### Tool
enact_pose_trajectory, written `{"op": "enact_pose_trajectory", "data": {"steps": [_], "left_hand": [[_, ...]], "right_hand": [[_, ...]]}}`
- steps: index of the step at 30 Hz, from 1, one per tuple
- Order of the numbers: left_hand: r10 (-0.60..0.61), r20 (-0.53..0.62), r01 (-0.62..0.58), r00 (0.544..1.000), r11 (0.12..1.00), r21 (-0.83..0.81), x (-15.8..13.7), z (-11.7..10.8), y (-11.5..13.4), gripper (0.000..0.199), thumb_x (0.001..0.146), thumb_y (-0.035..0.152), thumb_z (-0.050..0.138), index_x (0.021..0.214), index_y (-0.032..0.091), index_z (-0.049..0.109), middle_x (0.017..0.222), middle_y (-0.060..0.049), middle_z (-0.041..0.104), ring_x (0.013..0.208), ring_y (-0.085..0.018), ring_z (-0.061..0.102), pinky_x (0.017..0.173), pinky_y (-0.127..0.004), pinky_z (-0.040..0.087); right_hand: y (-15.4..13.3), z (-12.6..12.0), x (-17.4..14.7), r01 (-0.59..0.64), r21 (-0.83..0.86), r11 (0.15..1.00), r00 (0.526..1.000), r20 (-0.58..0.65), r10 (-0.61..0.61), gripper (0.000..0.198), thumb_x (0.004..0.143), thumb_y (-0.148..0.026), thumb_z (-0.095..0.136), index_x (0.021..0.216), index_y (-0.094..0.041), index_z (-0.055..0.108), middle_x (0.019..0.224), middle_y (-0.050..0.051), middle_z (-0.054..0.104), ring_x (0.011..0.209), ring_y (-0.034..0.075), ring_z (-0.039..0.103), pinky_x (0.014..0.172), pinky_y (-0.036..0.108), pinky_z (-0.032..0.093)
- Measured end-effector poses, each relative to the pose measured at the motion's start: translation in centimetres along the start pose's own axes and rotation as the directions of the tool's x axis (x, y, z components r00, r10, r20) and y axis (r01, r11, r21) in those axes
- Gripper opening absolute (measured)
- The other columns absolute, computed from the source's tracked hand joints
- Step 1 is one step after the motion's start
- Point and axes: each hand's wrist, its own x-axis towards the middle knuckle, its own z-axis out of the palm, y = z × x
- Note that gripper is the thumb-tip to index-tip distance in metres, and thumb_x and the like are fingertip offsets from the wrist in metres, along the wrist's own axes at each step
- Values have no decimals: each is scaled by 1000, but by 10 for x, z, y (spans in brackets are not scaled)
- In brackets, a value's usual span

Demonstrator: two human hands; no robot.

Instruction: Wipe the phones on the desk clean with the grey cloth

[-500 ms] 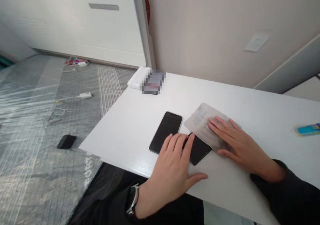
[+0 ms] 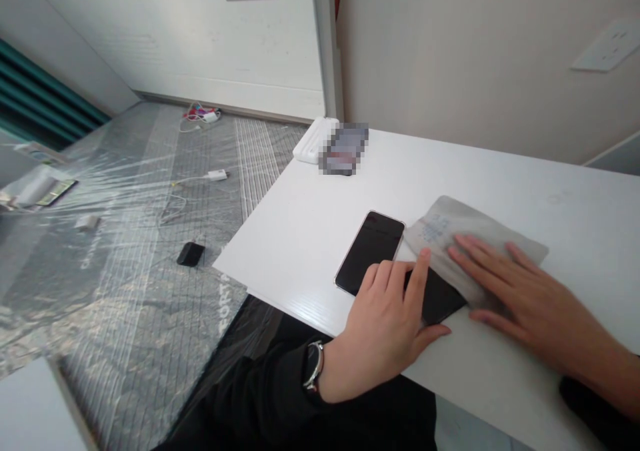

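Two hands are positioned over the white table (image 2: 280,237) in the head view. Left hand (image 2: 383,324): fingers slightly curled, thumb spread, grip released; it spans the near end of the phone (image 2: 371,247) and the black flat object (image 2: 443,297) (contact cannot be confirmed). Right hand (image 2: 530,294): extended, palm down, on the grey printed sheet (image 2: 465,217). The sheet partly covers the black flat object; the phone lies beside it, screen upward.

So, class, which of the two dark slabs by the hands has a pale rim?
The smartphone farther from the right hand; the black slab at the edge of the grey sheet shows no pale rim.
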Motion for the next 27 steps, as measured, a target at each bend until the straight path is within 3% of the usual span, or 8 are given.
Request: {"op": "enact_pose_trajectory", "data": {"steps": [2, 7, 12, 14, 18, 23, 25, 27], "left_hand": [[-3, 1, 3, 1000, 1000, 5, 0, 0, 0, 107, 90, 65, 65, 163, 6, 14, 128, -15, 57, 113, -33, 52, 100, -49, 44], [-6, -26, 6, 1000, 1000, -22, -2, 0, 0, 109, 90, 60, 70, 164, 9, 9, 140, -17, 52, 122, -34, 50, 105, -47, 41], [-16, -13, 16, 1000, 1000, -13, -1, -2, -1, 108, 89, 61, 70, 164, 9, 12, 149, -19, 48, 130, -35, 48, 106, -47, 42], [-5, -21, 5, 1000, 1000, -9, 0, -1, -2, 109, 89, 61, 70, 164, 9, 11, 155, -20, 43, 136, -35, 44, 108, -47, 40], [17, -32, -17, 999, 1000, -12, -1, 2, -3, 109, 89, 56, 73, 164, 9, 8, 165, -21, 32, 143, -36, 38, 113, -47, 37], [-12, -57, 12, 998, 1000, 9, -2, 4, -4, 108, 86, 50, 79, 162, 9, 14, 161, -22, 38, 134, -37, 48, 108, -48, 42], [4, -81, -2, 997, 1000, 23, -2, 6, -6, 110, 85, 49, 80, 162, 8, 13, 161, -23, 39, 136, -37, 46, 109, -48, 42], [25, -90, -22, 996, 999, 38, -3, 8, -7, 112, 85, 48, 81, 163, 8, 11, 161, -23, 39, 140, -38, 42, 111, -49, 40]], "right_hand": [[-1, 0, 0, -54, -22, 998, 998, -31, 53, 81, 104, -65, 39, 166, -18, 22, 168, 14, 34, 152, 41, 36, 122, 63, 27], [-20, 3, 9, 254, 104, 962, 966, 19, -257, 102, 93, -79, 49, 166, -14, 20, 166, 14, 37, 151, 36, 40, 126, 55, 25], [4, -2, 3, -50, 20, 999, 999, 6, 50, 75, 105, -62, 38, 167, -22, 19, 167, 11, 37, 153, 38, 37, 122, 63, 28], [-1, -2, 2, -5, 22, 1000, 1000, -3, 5, 81, 104, -64, 41, 167, -19, 20, 168, 13, 35, 154, 39, 34, 123, 61, 28], [-17, 2, 8, 222, 144, 964, 972, 48, -231, 98, 96, -75, 50, 167, -17, 18, 165, 14, 39, 151, 34, 40, 125, 54, 29], [4, -4, 8, -82, 40, 996, 996, 26, 81, 81, 104, -64, 44, 167, -23, 16, 166, 14, 37, 152, 38, 38, 119, 66, 33], [-2, -8, 9, -52, 50, 997, 998, 31, 50, 89, 100, -69, 49, 167, -20, 16, 167, 15, 36, 154, 38, 34, 121, 64, 33], [-14, -10, 13, 97, 137, 986, 989, 93, -110, 102, 93, -80, 49, 166, -16, 19, 167, 15, 35, 156, 36, 30, 125, 57, 29]]}}
